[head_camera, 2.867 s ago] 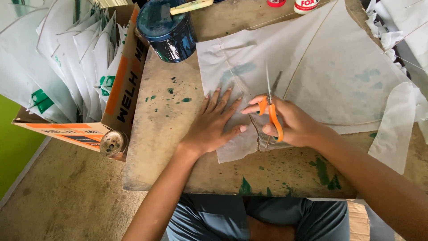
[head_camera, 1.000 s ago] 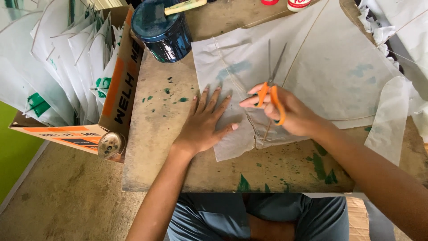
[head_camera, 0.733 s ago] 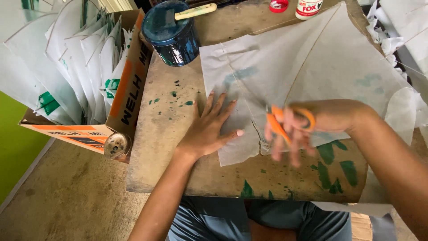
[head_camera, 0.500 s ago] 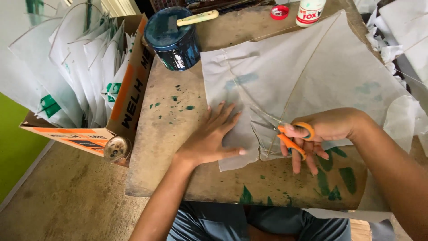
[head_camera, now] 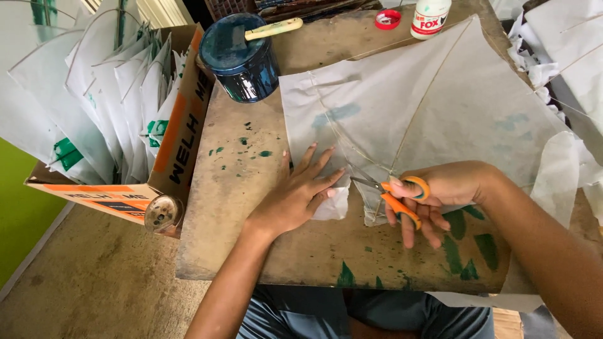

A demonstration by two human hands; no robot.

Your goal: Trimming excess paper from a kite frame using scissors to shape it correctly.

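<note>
Two hands: both low on the paint-spattered wooden board point(head_camera: 251, 207), close together
Left hand point(head_camera: 298, 198): fingers spread flat, gripping nothing, pinning the lower left edge of the white paper kite sheet with thin stick frame point(head_camera: 427, 119)
Right hand point(head_camera: 440, 191): closed through the handles of the orange-handled scissors point(head_camera: 389, 191)
Scissor axis: blades point left toward the left hand, tips at the sheet's lower corner
Sheet position: spreads up and right from both hands; cut edge lies between them
Nearer hand: right, blades at the paper
Beyond: dark blue paint tin point(head_camera: 242, 59), white glue bottle point(head_camera: 429, 16), cardboard box of finished kites point(head_camera: 169, 144)
</note>
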